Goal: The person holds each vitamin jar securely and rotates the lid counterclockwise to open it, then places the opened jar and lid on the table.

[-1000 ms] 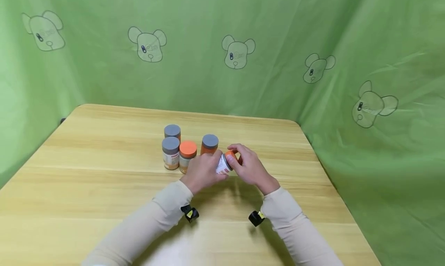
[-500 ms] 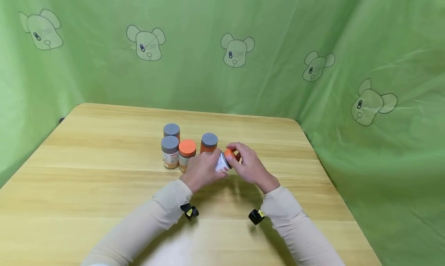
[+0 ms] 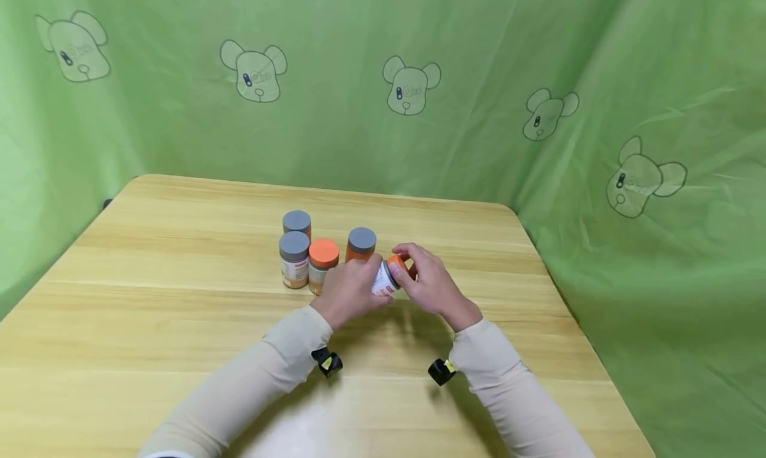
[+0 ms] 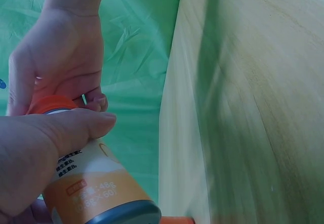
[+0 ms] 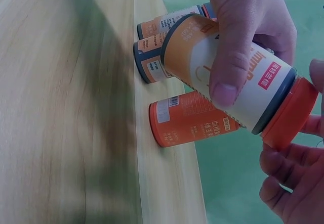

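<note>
white-and-orange bottle (image 5: 259,83), tilted | left fingers (image 5: 230,70) wrapped round it | right fingers (image 5: 278,166) pinching its orange cap (image 5: 291,115)

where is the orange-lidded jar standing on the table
In the head view, the orange-lidded jar stands left of centre, between the front gray-lidded jar and the left hand, which partly hides it.
</note>
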Demonstrator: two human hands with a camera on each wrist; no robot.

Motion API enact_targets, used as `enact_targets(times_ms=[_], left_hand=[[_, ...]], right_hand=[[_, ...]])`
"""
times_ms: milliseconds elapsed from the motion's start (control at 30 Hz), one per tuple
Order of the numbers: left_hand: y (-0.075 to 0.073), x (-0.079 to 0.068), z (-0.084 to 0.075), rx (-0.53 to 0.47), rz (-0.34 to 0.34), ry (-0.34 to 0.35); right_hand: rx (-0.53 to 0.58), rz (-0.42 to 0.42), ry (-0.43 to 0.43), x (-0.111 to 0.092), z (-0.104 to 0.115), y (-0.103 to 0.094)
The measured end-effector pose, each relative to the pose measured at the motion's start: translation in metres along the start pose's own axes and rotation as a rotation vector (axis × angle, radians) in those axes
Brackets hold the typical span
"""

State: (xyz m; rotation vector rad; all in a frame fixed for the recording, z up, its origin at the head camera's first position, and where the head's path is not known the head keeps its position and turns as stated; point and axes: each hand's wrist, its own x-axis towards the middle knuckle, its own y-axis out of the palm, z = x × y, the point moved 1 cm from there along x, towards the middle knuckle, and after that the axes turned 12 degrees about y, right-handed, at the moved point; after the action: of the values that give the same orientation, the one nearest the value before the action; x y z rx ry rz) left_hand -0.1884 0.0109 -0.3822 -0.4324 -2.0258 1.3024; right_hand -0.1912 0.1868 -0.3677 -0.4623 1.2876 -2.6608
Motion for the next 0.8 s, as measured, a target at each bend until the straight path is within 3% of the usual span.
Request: enact_targets(times_ms=[567, 800], left_hand=[[-0.0012, -0.0006, -0.0006, 0.016, 0.011, -0.017], [-0.0019, -0.0001, -0.002, 0.015, 0.022, -0.022]], right_hand=[[0.048, 0.028, -0.033, -0.0011, 0.0039, -0.0011], [0.01, -0.002, 0.007, -0.0015, 0.0025, -0.0012]])
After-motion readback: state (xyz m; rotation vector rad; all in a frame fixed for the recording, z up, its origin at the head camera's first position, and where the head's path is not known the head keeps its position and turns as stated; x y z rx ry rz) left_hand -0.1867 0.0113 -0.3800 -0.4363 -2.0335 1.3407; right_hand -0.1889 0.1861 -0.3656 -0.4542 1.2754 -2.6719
